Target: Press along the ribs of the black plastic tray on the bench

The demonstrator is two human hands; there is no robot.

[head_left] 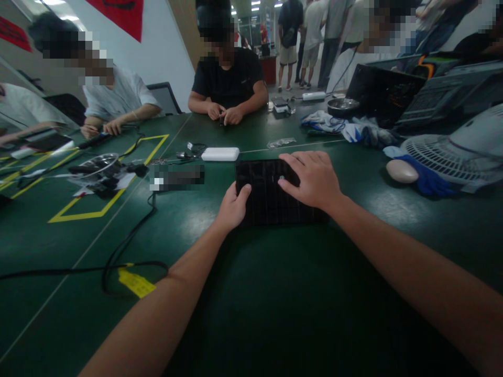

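A black flat rectangular object (267, 204) with faint lines across its dark face lies in front of me on the green table; I cannot tell its exact kind. My left hand (233, 207) grips its left edge, thumb on top and fingers hidden below. Over its far right part is my right hand (316, 180), its thumb on the face beside a small shiny spot (282, 178). The right index finger reaches along the far edge, while the other fingers bend over that edge, their tips hidden.
Beyond the object are a white power bank-like block (220, 154) and a clear plastic strip (281, 142). Black cables (129, 238) and a metal bowl (94, 166) are left. A fan (451, 149), blue glove (428, 175) and pale mouse-like object (401, 171) lie right. People sit opposite.
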